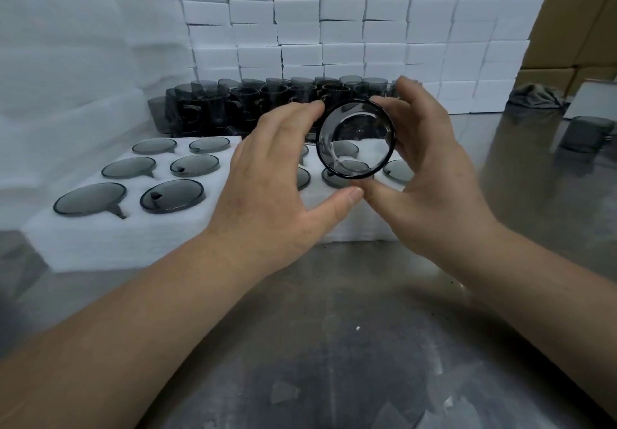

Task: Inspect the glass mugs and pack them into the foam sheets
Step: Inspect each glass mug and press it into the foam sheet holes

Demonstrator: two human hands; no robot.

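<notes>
A glass mug (355, 140) is held above the foam sheet (117, 238), its mouth seemingly turned to the camera. It is pinched by the left hand (267, 175) and gripped by the curled right hand (430, 175).

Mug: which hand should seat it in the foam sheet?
Likely right: the right hand curls round the mug, while the left hand only pinches its rim; the foam sheet lies just beneath.

A smoky grey tint, darkening to near-black at the rim, is shown by the glass mug (355, 140). White is seen on the foam sheet (133, 238) and stacked blocks (334, 28), brown on the cartons (574, 28), mottled grey on the desk (334, 328).
</notes>
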